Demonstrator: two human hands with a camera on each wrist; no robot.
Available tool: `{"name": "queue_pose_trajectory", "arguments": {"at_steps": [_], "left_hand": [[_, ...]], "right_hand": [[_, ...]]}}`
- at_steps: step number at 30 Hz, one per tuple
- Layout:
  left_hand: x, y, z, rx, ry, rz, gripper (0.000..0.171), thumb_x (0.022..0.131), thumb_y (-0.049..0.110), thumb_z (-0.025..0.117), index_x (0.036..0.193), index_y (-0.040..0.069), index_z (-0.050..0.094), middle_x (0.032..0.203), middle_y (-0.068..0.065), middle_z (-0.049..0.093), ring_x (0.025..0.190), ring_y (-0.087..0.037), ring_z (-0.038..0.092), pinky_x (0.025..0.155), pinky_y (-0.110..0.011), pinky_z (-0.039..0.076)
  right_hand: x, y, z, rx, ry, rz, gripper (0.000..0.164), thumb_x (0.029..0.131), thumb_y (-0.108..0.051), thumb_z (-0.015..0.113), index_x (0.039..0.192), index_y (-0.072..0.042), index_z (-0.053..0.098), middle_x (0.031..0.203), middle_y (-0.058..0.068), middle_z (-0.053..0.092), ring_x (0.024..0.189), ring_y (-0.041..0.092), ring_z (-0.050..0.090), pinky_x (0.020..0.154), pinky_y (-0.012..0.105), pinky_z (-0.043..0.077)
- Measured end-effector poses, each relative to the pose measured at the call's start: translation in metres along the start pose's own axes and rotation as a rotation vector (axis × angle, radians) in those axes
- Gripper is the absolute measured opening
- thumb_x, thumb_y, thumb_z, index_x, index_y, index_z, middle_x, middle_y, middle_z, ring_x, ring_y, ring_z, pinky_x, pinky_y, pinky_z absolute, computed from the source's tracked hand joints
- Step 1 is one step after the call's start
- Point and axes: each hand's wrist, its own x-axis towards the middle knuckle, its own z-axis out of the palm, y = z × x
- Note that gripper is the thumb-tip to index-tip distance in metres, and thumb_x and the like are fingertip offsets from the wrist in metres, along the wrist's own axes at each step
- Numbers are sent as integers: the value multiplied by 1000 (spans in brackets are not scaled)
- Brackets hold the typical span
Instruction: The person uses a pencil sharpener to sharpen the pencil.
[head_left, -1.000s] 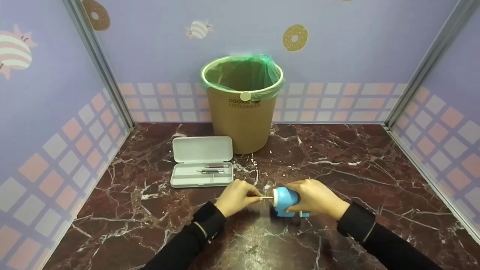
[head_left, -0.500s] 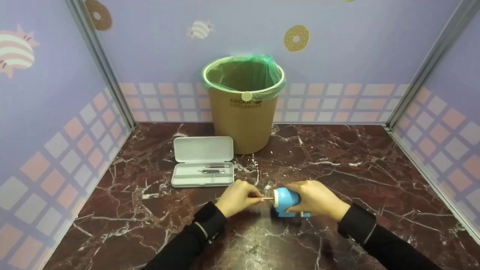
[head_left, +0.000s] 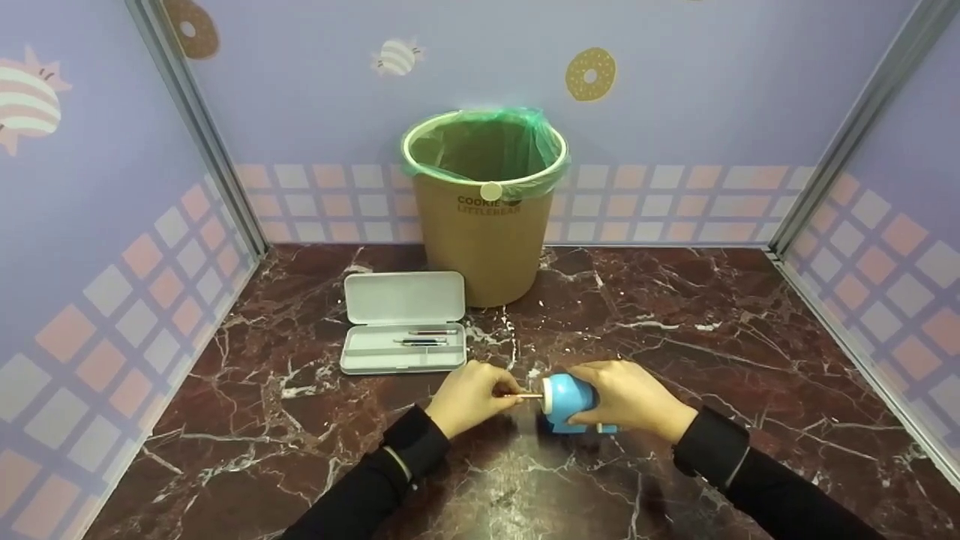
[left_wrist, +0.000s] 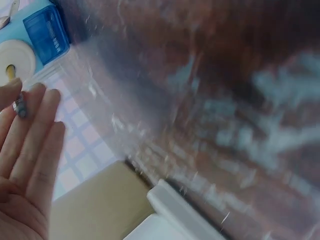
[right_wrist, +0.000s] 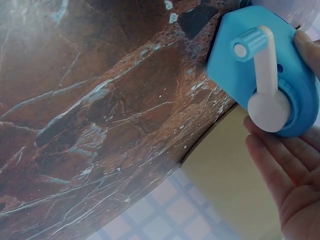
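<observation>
In the head view my left hand point(head_left: 469, 397) pinches a short pencil point(head_left: 532, 395) between thumb and fingers. The pencil's far end sits in the white round front of a blue crank pencil sharpener point(head_left: 571, 394). My right hand point(head_left: 637, 399) grips the sharpener's body from the right, with thumb and fingers on opposite sides. In the right wrist view, the white crank arm point(right_wrist: 266, 70) with its blue knob faces the camera, untouched by the fingers. The left wrist view shows the pencil's end point(left_wrist: 20, 107) past my thumb and the sharpener's transparent blue drawer point(left_wrist: 47, 35).
A white pencil case point(head_left: 405, 296) lies with its lid raised behind my left hand, several pencils point(head_left: 424, 342) in its back compartment. Behind it stands a brown bin point(head_left: 484, 247) with a green liner. Patterned walls enclose the dark marbled table point(head_left: 712, 352).
</observation>
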Motion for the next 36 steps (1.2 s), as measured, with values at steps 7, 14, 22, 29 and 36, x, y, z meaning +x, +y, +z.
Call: {"name": "queue_pose_trajectory", "arguments": {"at_steps": [7, 14, 22, 29, 36], "left_hand": [[4, 13, -8, 146, -74, -8, 53, 80, 39, 86, 125, 16, 71, 117, -2, 78, 97, -19, 76, 81, -36, 61], [11, 21, 2, 268, -138, 2, 85, 71, 52, 89, 142, 18, 57, 133, -2, 70, 105, -22, 74, 83, -40, 61], [19, 26, 21, 404, -143, -3, 82, 62, 59, 92, 124, 17, 61, 108, 0, 75, 89, -21, 74, 69, -37, 59], [24, 26, 24, 434, -133, -21, 83, 56, 61, 94, 118, 17, 62, 100, -1, 77, 85, -22, 75, 66, -38, 59], [24, 23, 26, 421, -118, -25, 84, 55, 63, 93, 121, 17, 66, 100, 0, 78, 86, -22, 76, 65, -39, 60]], "right_hand": [[3, -4, 4, -16, 40, -28, 64, 73, -46, 90, 117, -4, 71, 107, 9, 78, 90, 23, 76, 77, 38, 62], [10, -11, 9, -8, 48, -40, 62, 74, -45, 89, 118, -5, 71, 107, 8, 78, 91, 22, 75, 76, 37, 61], [17, -21, 12, -12, 37, -53, 65, 75, -46, 89, 122, -4, 71, 104, 6, 77, 89, 20, 75, 76, 34, 61], [18, -23, 11, -2, 24, -27, 64, 75, -45, 89, 120, -5, 71, 104, 5, 76, 89, 19, 74, 76, 33, 61], [19, -26, 11, 17, 30, 3, 64, 73, -43, 91, 119, -5, 68, 105, 7, 75, 91, 21, 74, 77, 35, 61]]}}
